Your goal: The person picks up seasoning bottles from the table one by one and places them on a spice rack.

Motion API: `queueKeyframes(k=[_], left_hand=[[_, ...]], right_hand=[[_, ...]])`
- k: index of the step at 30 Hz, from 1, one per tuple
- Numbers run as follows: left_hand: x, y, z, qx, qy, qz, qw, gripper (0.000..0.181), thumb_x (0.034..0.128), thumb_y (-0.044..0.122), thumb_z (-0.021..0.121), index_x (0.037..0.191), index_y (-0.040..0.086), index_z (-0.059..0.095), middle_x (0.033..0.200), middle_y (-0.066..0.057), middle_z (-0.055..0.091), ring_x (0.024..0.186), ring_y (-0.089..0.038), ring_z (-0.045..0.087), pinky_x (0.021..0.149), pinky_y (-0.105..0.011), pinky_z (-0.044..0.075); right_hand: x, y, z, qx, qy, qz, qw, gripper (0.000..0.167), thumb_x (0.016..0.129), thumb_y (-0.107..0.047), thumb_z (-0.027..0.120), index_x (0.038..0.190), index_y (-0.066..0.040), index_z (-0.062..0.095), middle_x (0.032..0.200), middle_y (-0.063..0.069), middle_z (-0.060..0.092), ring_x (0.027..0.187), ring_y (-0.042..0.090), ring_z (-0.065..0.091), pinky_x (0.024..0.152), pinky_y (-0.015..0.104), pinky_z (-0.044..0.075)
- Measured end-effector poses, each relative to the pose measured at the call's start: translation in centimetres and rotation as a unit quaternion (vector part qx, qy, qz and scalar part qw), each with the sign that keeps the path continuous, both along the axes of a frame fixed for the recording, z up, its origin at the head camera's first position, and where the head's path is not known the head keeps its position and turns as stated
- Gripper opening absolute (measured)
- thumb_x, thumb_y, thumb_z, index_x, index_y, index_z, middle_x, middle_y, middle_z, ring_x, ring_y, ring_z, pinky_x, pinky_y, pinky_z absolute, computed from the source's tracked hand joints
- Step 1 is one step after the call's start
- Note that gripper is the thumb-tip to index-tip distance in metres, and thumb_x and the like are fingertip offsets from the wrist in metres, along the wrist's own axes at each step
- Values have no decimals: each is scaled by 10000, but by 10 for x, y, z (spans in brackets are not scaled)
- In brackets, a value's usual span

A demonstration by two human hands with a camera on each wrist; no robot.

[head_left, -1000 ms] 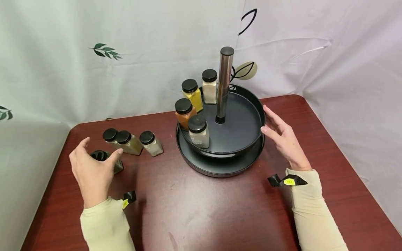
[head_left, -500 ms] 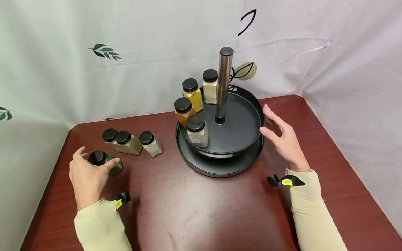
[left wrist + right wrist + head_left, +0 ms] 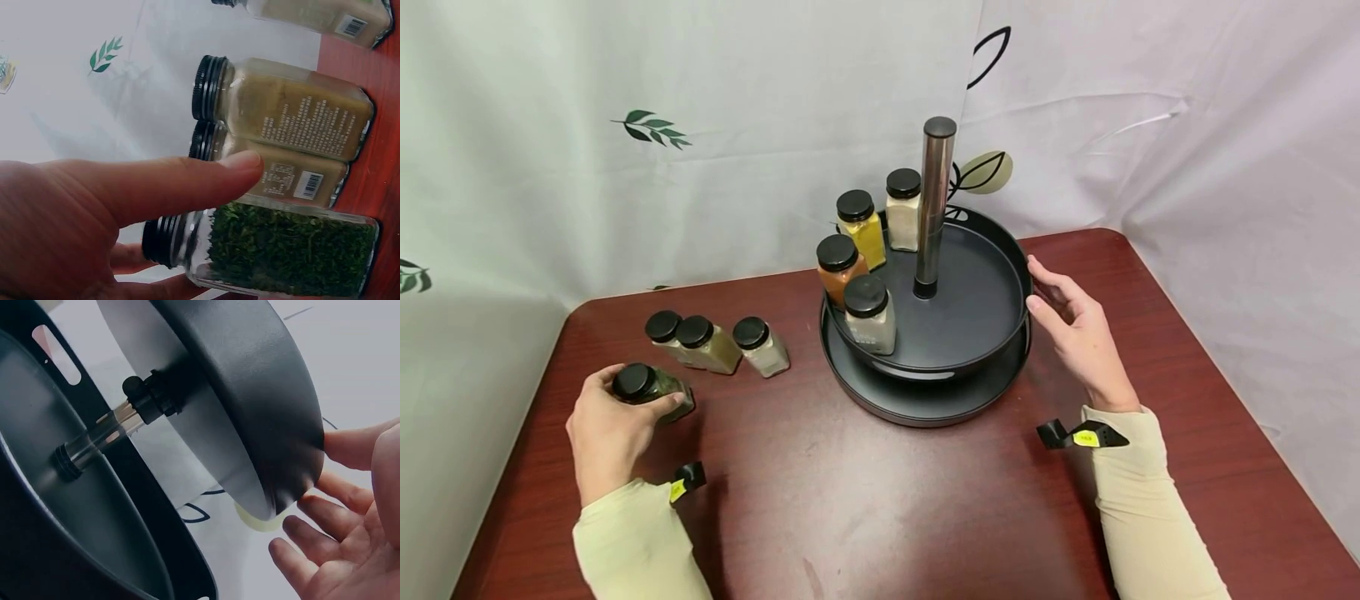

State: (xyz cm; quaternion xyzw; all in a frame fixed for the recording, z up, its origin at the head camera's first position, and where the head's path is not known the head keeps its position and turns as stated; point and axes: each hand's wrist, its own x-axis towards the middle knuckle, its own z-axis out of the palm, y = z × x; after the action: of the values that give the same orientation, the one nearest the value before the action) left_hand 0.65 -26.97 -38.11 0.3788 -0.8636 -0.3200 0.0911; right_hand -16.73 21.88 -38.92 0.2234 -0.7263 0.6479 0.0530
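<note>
My left hand is around a square glass jar of green dried herbs, which stands on the table with a black lid. The thumb lies along one side and the fingers curl behind it, partly hidden by the jar. My right hand touches the outer wall of the upper tray of a black two-tier rack with thumb and fingertips; its other fingers are loosely spread. On that tray stand a jar of white powder, a yellow one, an orange one and a greyish one.
Beyond the herb jar stand two tan spice jars side by side and a pale jar a little apart. A metal post rises from the upper tray. The lower tray sits beneath. A white curtain hangs behind the table.
My left hand has come down and closed in around the herb jar, thumb and fingers drawing nearer to it. The right hand stays at the tray's edge, and the tray has turned very slightly.
</note>
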Motion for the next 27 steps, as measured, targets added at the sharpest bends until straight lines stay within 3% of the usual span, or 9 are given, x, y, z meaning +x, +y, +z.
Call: queueKeyframes(k=[7, 19, 27], left_hand=[[0, -2, -5, -86, 3, 1, 10000, 855, 823, 147, 824, 1503, -70, 353, 1406, -366, 470, 1309, -545, 393, 1066, -628, 337], [-1, -1, -16, 11, 248, 151, 9996, 804, 837, 201, 810, 1465, -73, 389, 1361, -356, 499, 1271, -524, 436, 1030, -630, 380], [-5, -1, -17, 123, 179, 315, 9993, 878, 830, 250, 809, 1488, -77, 329, 1359, -370, 493, 1267, -531, 446, 1027, -627, 396]], right_hand=[[-1, 0, 1, -552, -361, 550, 9963, 535, 1008, 10, 545, 1521, 16, 392, 1560, 210, 383, 1432, 221, 397, 1072, 181, 379], [0, 3, 4, -576, -645, 1032, 9909, 640, 993, 54, 544, 1572, -7, 279, 1627, 183, 260, 1503, 241, 252, 1138, 196, 291], [-2, 6, 2, -455, -701, 1193, 9893, 701, 978, 44, 577, 1592, -55, 251, 1647, 130, 238, 1512, 220, 230, 1132, 187, 295]])
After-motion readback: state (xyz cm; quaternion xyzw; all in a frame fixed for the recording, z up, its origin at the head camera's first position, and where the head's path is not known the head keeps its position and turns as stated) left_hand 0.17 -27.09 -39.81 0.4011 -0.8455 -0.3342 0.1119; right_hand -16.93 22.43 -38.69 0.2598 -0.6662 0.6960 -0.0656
